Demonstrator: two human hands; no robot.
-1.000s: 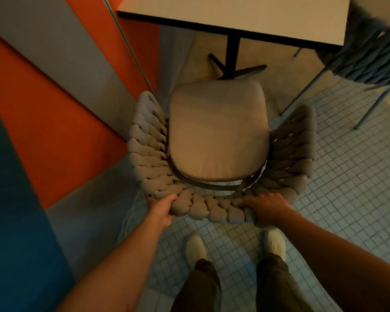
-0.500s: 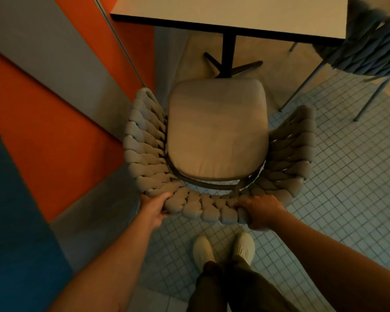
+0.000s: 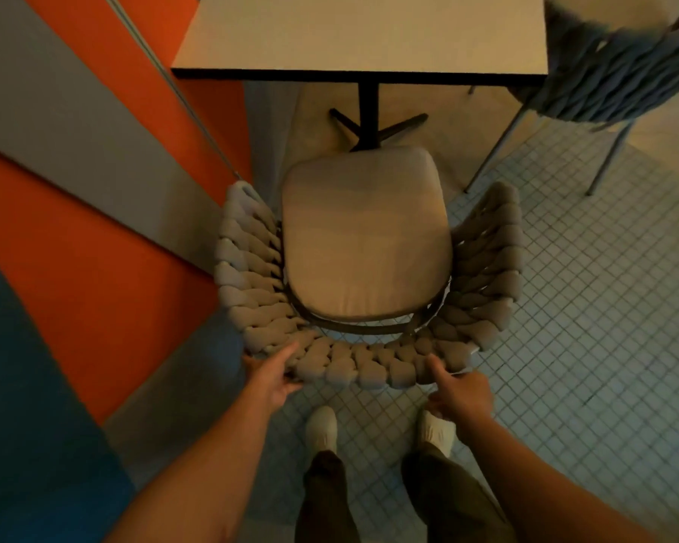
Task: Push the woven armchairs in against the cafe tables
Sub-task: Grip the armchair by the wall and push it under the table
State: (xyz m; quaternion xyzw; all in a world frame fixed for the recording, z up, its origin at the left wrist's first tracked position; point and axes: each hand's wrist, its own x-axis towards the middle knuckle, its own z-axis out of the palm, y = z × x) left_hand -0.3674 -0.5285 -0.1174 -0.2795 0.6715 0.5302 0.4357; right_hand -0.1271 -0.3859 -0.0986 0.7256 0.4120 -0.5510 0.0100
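Note:
A beige woven armchair point(image 3: 365, 237) with a tan seat cushion stands right in front of me, facing a square cafe table point(image 3: 369, 33). The cushion's front edge reaches the table's black pedestal point(image 3: 368, 111), a little short of the tabletop edge. My left hand point(image 3: 271, 376) holds the left end of the woven back rim, thumb on top and fingers curled beneath. My right hand point(image 3: 461, 393) is behind the right end of the rim with fingers spread; only the thumb tip touches the weave.
An orange, grey and blue wall point(image 3: 75, 190) runs close along the chair's left side. A blue-grey woven armchair point(image 3: 612, 72) stands at the table's right side. My feet point(image 3: 322, 429) are just behind the chair on small white floor tiles point(image 3: 585, 327).
The armchair has slid forward toward the table. My right hand has come off its grip on the back rim and opened. My feet have stepped apart.

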